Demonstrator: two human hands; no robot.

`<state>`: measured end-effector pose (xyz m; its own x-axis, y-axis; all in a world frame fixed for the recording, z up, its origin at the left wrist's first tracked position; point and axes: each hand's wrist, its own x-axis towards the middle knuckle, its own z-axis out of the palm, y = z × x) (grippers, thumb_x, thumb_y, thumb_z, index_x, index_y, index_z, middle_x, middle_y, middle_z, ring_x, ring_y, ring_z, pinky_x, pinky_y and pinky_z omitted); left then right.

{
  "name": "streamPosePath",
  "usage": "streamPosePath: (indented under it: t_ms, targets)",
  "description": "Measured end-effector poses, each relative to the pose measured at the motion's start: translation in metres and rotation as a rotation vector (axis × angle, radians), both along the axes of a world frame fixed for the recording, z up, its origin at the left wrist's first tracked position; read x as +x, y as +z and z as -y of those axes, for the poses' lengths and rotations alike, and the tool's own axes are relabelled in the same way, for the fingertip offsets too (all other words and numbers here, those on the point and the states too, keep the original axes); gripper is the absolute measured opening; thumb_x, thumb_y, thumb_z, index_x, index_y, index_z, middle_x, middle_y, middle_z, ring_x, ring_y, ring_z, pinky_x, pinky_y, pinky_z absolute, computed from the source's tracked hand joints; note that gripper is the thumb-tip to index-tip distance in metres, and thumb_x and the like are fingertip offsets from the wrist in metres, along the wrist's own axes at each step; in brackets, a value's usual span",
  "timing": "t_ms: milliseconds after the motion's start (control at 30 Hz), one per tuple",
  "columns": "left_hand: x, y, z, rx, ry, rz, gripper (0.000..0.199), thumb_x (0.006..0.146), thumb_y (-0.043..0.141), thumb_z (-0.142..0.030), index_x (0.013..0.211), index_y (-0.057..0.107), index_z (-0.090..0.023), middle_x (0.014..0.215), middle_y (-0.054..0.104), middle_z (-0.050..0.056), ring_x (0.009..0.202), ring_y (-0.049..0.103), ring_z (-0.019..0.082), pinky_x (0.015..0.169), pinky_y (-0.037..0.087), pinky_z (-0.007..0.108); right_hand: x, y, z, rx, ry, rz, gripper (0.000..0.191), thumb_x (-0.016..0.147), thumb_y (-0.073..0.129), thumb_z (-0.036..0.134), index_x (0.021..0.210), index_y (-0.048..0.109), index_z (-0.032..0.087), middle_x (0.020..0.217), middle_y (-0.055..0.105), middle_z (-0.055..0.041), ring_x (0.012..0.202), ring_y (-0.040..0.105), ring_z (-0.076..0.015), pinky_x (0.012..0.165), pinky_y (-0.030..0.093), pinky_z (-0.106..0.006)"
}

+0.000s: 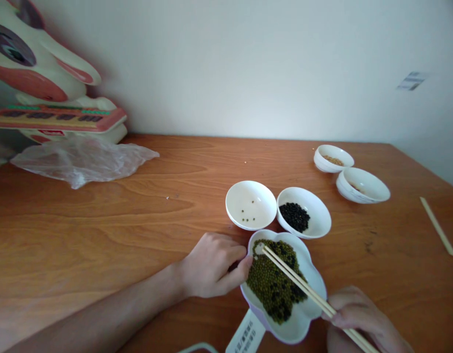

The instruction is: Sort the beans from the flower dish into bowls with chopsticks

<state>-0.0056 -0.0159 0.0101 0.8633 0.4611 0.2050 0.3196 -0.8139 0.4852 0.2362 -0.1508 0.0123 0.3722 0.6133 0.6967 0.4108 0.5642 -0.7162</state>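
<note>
My left hand (217, 267) grips the left rim of a flower-shaped dish (316, 282), thumb and fingers closed on its edge. Green beans (263, 279), probably mung beans, fill much of the dish, with black beans (281, 311) mixed among them. Wooden chopsticks (303, 287) are held in my right hand (362, 318) at the lower right. Their tips are close together over the beans near the upper left of the dish; whether they pinch a bean is too small to tell. Just beyond stand a white bowl (244, 196) with several green beans and another bowl (318, 215) with black beans.
Two more white bowls, one (333, 152) with pale grains and one (369, 186) behind the dish, stand at the back right. A wooden stick (438, 225) lies at far right. A plastic bag (87, 159) and a toy keyboard (61, 117) are at left. A labelled white strip (246, 333) adjoins the dish.
</note>
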Motion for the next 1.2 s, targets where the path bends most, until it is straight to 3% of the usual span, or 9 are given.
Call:
streamPosePath:
  t_ms: [133,367,533,800,1200]
  targets:
    - [-0.001,-0.001,0.0,-0.019,-0.002,-0.038,0.038,0.108,0.038,-0.032,0.073,0.049,-0.02,0.068,0.063,0.001,0.06,0.054,0.014,0.06,0.033,0.033,-0.002,0.013,-0.008,0.117,0.014,0.113,0.054,0.106,0.043,0.047,0.07,0.071,0.018,0.055,0.066,-0.0017,0.042,0.06,-0.0152,0.038,0.044,-0.028]
    - [-0.001,-0.001,0.0,-0.032,0.0,-0.045,0.038,0.108,0.036,-0.033,0.075,0.049,-0.02,0.07,0.064,0.002,0.062,0.055,0.015,0.062,0.032,0.032,-0.021,0.029,-0.026,0.154,-0.143,0.164,0.06,0.107,0.037,0.053,0.069,0.071,0.022,0.056,0.068,-0.0022,0.047,0.064,-0.0164,0.044,0.046,-0.031]
    - [-0.001,-0.001,0.0,-0.036,-0.002,-0.049,0.039,0.109,0.035,-0.033,0.074,0.047,-0.02,0.069,0.062,0.002,0.061,0.054,0.014,0.062,0.032,0.032,-0.026,0.023,-0.031,-0.027,-0.144,0.083,0.072,0.105,0.032,0.064,0.066,0.074,0.021,0.06,0.07,-0.0063,0.056,0.069,-0.0193,0.052,0.05,-0.033]
    - [-0.001,-0.001,-0.001,-0.046,-0.013,-0.066,0.039,0.11,0.033,-0.033,0.076,0.047,-0.02,0.07,0.06,0.001,0.063,0.052,0.014,0.063,0.031,0.032,-0.02,0.007,-0.011,-0.015,-0.041,-0.126,0.066,0.104,0.036,0.061,0.071,0.077,0.022,0.056,0.065,-0.005,0.052,0.062,-0.0181,0.049,0.046,-0.032]
    - [-0.003,0.003,0.0,-0.143,0.011,-0.083,0.041,0.112,0.03,-0.034,0.077,0.047,-0.02,0.072,0.059,0.0,0.065,0.05,0.014,0.066,0.035,0.03,-0.023,0.002,-0.001,-0.215,-0.043,-0.12,0.077,0.101,0.024,0.074,0.066,0.07,0.022,0.059,0.064,-0.0046,0.054,0.06,-0.0191,0.052,0.042,-0.033]
